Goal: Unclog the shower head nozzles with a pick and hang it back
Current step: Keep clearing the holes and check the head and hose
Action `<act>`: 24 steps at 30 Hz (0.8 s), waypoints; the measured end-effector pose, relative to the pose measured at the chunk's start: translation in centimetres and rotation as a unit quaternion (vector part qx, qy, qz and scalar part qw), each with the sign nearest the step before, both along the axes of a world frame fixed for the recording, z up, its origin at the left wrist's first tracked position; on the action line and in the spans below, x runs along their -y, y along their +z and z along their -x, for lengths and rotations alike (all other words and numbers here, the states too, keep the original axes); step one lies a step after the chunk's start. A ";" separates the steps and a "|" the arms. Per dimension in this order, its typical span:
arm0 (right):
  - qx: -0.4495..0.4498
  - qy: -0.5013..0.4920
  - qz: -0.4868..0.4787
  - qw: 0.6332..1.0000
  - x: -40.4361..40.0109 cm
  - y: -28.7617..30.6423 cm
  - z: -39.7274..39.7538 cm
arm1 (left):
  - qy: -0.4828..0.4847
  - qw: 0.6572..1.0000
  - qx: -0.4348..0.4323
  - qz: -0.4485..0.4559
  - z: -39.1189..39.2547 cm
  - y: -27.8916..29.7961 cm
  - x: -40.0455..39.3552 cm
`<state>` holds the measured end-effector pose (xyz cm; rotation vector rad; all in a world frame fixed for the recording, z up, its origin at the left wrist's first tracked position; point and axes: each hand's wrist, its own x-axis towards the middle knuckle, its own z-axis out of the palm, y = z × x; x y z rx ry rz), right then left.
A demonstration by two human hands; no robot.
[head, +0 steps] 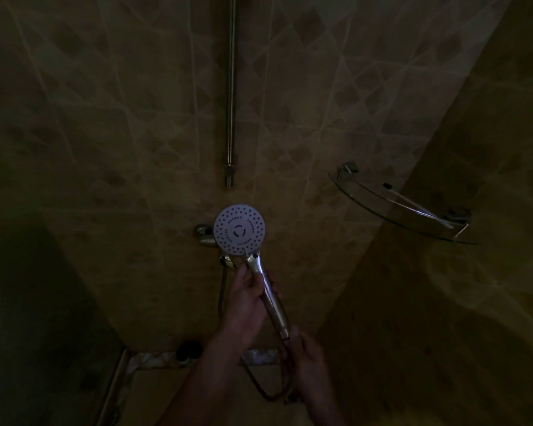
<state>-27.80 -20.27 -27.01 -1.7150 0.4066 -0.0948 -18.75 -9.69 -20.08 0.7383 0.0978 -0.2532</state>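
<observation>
Picking underway, shower head (240,229) off the rail (230,87).
Left hand (246,298) pinches pick (246,251) at nozzles; right hand (305,361) grips handle end; rehanging remains.

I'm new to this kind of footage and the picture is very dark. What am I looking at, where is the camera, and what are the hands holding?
There is one picture, taken by a wide-angle camera worn on a person's head, looking forward and down into a tiled shower corner. No machine is involved, just two bare hands.

The left hand is at the upper part of the chrome handle of a shower head, whose round white face with rows of nozzle holes is turned toward the camera. A thin pale pick seems to run from that hand's fingers to the lower edge of the face, though the dark makes it hard to be sure. The right hand is at the bottom of the handle, where the hose loops down.

Behind are the wall tap, a vertical metal rail above it, and a glass corner shelf to the right.
</observation>
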 end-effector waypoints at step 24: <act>0.047 0.055 0.094 0.993 0.2 1.1 0.3 | 0.019 1.000 0.015 -0.001 -0.4 0.1 -0.4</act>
